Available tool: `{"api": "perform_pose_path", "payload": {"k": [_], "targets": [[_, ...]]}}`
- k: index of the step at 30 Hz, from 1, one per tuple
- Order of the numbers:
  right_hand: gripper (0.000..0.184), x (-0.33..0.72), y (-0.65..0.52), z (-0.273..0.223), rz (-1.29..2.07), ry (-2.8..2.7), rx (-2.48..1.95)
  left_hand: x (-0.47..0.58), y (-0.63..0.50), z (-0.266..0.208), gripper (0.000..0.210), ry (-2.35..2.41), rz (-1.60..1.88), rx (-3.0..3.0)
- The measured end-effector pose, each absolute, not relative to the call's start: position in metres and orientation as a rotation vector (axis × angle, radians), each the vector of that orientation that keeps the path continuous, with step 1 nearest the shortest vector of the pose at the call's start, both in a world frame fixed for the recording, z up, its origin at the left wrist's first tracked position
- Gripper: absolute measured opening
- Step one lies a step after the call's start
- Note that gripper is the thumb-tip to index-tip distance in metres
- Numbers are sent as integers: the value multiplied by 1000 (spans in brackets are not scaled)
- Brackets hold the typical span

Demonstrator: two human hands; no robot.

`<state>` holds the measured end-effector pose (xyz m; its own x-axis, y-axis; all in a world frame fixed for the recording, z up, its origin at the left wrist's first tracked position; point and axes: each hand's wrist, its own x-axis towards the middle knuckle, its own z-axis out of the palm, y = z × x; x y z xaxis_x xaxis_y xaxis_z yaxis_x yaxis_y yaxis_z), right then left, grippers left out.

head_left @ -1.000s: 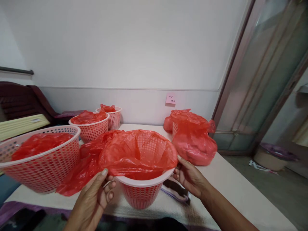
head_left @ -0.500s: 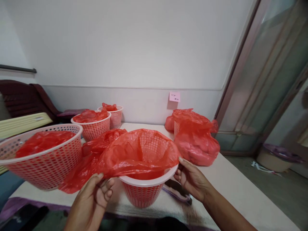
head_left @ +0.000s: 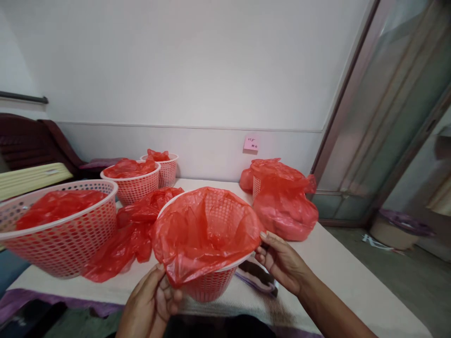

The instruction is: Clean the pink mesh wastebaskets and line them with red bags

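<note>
A pink perforated plastic basket (head_left: 210, 285) stands at the table's front edge. Inside it, and folded over most of its rim, lies a thin red plastic bag (head_left: 207, 253). At the basket's front left, my left hand (head_left: 153, 295) pinches the bag's edge between thumb and fingers. My right hand (head_left: 280, 258) is closed on the bag's edge at the right side of the rim. Part of the white rim shows at the back left and front right. Against the basket's left side rests a crumpled red plastic bag (head_left: 130, 244).
On the left stand several pink baskets with red bags inside, the nearest a large basket (head_left: 70, 249). A filled red bag (head_left: 285, 211) sits at the back right. A dark brush-like item (head_left: 257, 276) lies right of the basket. A pink note (head_left: 251, 143) is on the wall.
My left hand has moved right and down, pulling the bag's front edge over the basket's rim. My right hand stays nearly in place. The view has shifted slightly.
</note>
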<state>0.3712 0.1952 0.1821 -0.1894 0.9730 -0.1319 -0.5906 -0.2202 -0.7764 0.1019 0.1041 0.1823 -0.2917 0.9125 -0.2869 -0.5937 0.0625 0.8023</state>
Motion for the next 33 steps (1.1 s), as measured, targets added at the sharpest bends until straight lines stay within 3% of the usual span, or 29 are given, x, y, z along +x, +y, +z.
{"api": "perform_pose_path", "payload": {"k": [8,15,20,25,27,33], "targets": [[18,368,198,155,1766,-655,-767,102,112,162,31,1008,1537,547],[16,368,200,157,1692,-726,-908,92,119,161,19,963,1621,409],[6,384,204,155,1513,-642,-1066,83,119,165,7,934,1602,396],[15,388,192,168,1198,-713,-1059,76,123,167,12,934,1619,343],[22,381,184,179,1078,-836,-1050,76,122,171,3,878,1629,394],[24,361,173,187,1212,-714,-972,90,106,176,33,899,1523,497]]}}
